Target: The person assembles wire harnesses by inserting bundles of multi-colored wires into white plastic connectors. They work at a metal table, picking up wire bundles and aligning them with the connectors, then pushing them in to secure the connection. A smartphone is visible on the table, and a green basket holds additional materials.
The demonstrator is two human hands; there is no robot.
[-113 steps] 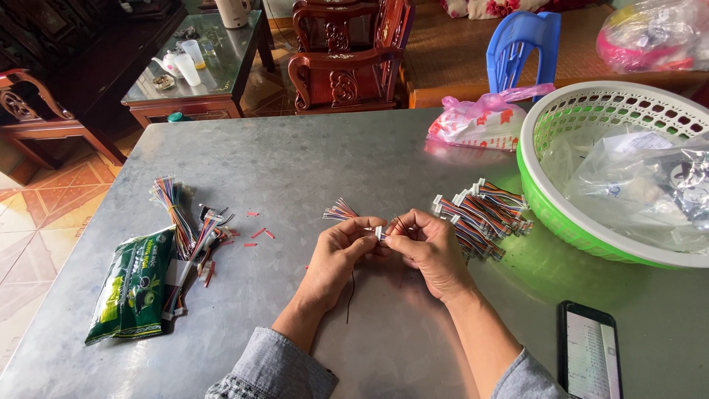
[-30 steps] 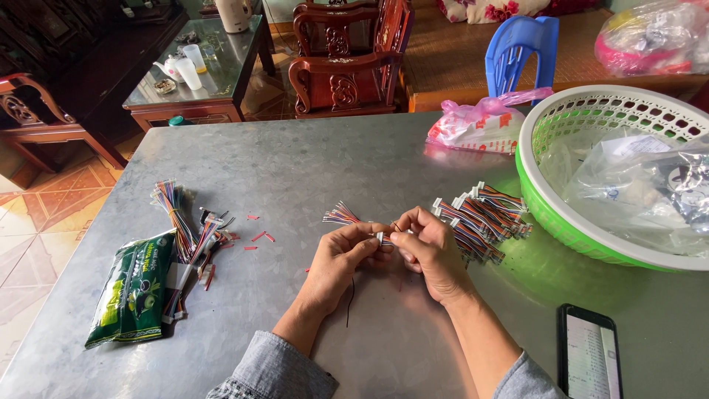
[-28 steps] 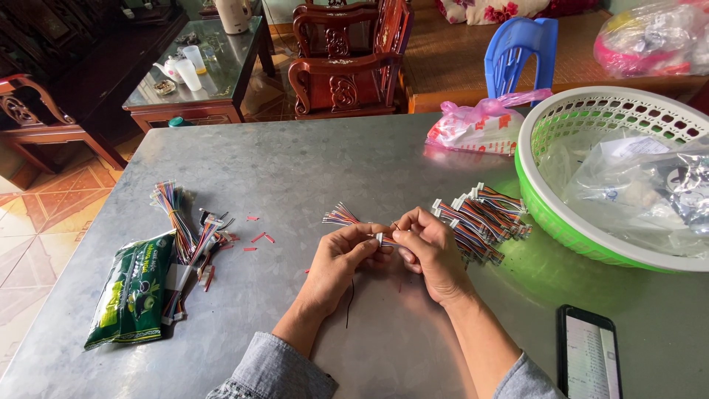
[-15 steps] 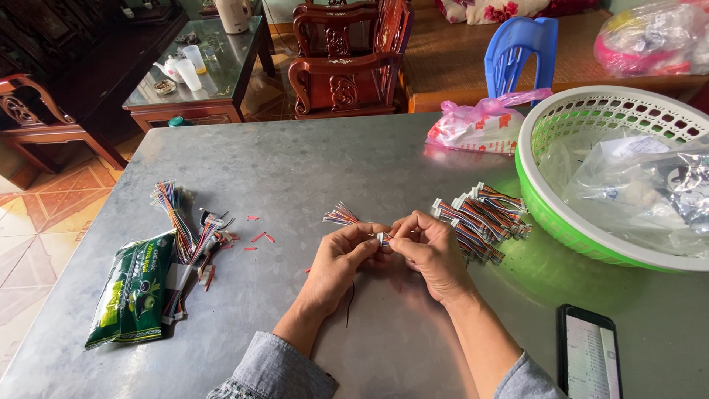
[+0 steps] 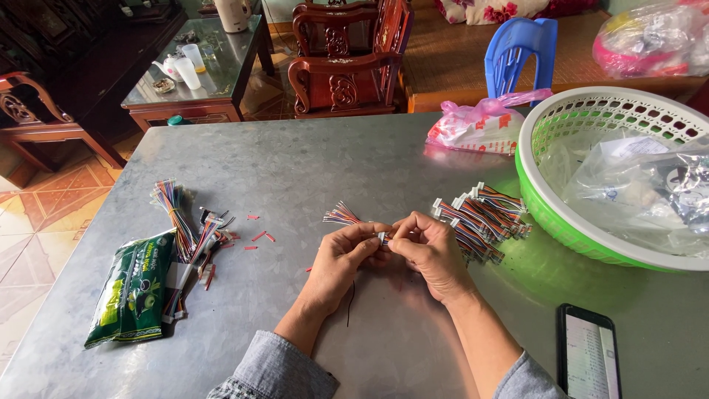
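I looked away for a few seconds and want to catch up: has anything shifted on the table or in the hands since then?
Nothing visibly changed. The left hand and right hand still pinch the small wire harness between them; the pile of harnesses, green packet, phone and green basket lie as before.

Carved wooden chairs (image 5: 347,59), glass-topped table (image 5: 214,74), tiled floor (image 5: 44,214)

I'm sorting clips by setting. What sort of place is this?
Probably a home living room used for piecework: carved wooden chairs, a glass-topped tea table, and a metal table with wire bundles.
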